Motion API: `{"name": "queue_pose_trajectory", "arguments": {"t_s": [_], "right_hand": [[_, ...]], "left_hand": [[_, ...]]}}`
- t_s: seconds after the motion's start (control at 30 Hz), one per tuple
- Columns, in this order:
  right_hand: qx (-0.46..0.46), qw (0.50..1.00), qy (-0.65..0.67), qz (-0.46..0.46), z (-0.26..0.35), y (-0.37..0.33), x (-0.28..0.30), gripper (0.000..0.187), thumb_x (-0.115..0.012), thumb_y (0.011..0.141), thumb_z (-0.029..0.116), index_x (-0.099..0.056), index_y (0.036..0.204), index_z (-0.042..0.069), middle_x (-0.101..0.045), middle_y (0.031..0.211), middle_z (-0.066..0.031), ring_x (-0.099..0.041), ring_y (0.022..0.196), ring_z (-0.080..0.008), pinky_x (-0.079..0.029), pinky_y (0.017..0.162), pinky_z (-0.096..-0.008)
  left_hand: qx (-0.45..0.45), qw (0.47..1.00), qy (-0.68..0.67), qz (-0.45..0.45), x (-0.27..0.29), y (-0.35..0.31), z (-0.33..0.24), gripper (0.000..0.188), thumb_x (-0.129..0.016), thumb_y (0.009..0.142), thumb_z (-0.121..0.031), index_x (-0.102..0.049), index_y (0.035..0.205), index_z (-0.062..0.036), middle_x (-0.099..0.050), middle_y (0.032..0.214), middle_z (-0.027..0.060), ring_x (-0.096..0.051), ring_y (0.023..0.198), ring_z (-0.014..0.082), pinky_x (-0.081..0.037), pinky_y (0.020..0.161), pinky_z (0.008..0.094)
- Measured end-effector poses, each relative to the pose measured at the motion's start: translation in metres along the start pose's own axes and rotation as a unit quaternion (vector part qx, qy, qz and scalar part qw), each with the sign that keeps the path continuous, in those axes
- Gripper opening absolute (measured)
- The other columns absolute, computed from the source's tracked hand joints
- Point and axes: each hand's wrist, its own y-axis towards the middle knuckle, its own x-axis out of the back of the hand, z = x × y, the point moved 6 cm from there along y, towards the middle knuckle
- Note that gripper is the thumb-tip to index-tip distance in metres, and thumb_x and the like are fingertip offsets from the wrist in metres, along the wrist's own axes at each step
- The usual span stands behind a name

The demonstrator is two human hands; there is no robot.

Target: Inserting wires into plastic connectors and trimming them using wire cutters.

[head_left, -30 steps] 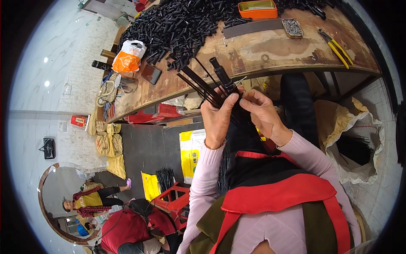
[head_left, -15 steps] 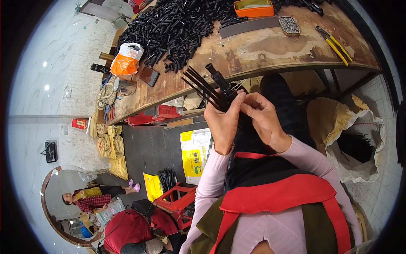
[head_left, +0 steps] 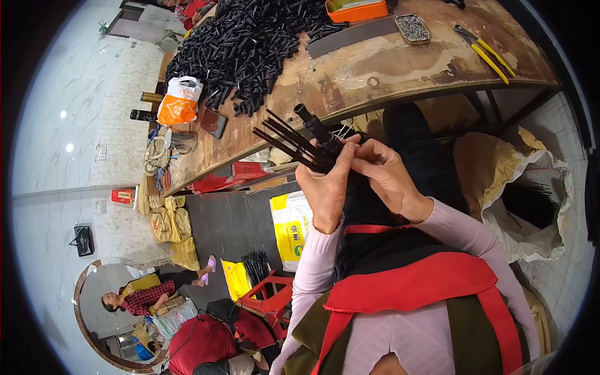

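The person sat at the wooden bench (head_left: 400, 69) and held a bundle of thin black rods (head_left: 294, 142) up in front of the chest. The left hand (head_left: 326, 190) was clenched around the bundle's base. The right hand (head_left: 386, 176) pinched at a short black tube (head_left: 317, 128) fitted over the rods' end. It looked like the fitting step, with rods being seated into the tube. The next move would probably call for a firm, steady push. A heap of black tubes (head_left: 250, 44) lay on the bench.
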Motion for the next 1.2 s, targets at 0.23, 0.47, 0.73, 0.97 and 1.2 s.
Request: {"name": "queue_pose_trajectory", "arguments": {"t_s": [0.23, 0.47, 0.73, 0.97, 1.2], "right_hand": [[0.092, 0.995, 0.026, -0.041, 0.014, 0.004, 0.003, 0.007, -0.067, 0.091, 0.001, -0.063, 0.095, 0.004, -0.065, 0.101, -0.003, -0.06, 0.097, -0.0089, -0.045, 0.092, -0.0234], [0.043, 0.996, 0.009, -0.078, 0.008, 0.003, 0.003, 0.01, -0.069, 0.089, 0.001, -0.064, 0.098, 0.005, -0.065, 0.1, -0.002, -0.059, 0.098, -0.0087, -0.045, 0.092, -0.0236], [0.002, 1.0, 0.027, 0.001, -0.001, 0.013, 0.009, 0.013, -0.066, 0.092, 0.003, -0.065, 0.105, 0.007, -0.064, 0.111, -0.0003, -0.058, 0.107, -0.0113, -0.043, 0.098, -0.0267], [-0.051, 0.996, 0.065, -0.009, 0.0, 0.012, 0.01, 0.017, -0.068, 0.091, 0.005, -0.064, 0.107, 0.004, -0.064, 0.106, -0.0041, -0.058, 0.104, -0.0119, -0.045, 0.097, -0.0263], [0.029, 0.998, -0.043, -0.023, 0.002, -0.001, 0.001, 0.016, -0.068, 0.092, 0.007, -0.062, 0.106, 0.005, -0.062, 0.106, -0.0003, -0.056, 0.103, -0.0084, -0.043, 0.094, -0.024]], "left_hand": [[0.025, 0.99, 0.031, 0.133, -0.01, 0.023, 0.0, 0.014, -0.067, 0.09, -0.002, -0.065, 0.101, 0.0058, -0.072, 0.097, 0.0122, -0.067, 0.09, 0.0144, -0.052, 0.083, 0.0269], [0.033, 0.991, -0.053, 0.121, -0.003, 0.017, 0.013, 0.02, -0.067, 0.093, -0.012, -0.064, 0.102, 0.0054, -0.07, 0.096, 0.0138, -0.067, 0.101, 0.0265, -0.05, 0.093, 0.037], [-0.001, 0.994, 0.045, 0.099, 0.004, 0.017, 0.006, 0.013, -0.065, 0.092, -0.002, -0.064, 0.102, 0.0069, -0.072, 0.1, 0.012, -0.066, 0.095, 0.0153, -0.051, 0.085, 0.0272], [-0.032, 0.99, 0.092, 0.097, 0.005, 0.012, 0.014, 0.012, -0.063, 0.091, 0.001, -0.062, 0.101, 0.0076, -0.071, 0.098, 0.0131, -0.068, 0.093, 0.0173, -0.053, 0.083, 0.0271], [0.034, 0.985, -0.022, 0.17, 0.001, 0.012, 0.01, 0.02, -0.067, 0.091, -0.006, -0.063, 0.106, 0.0062, -0.07, 0.101, 0.0162, -0.062, 0.114, 0.0331, -0.046, 0.102, 0.0422]]}}
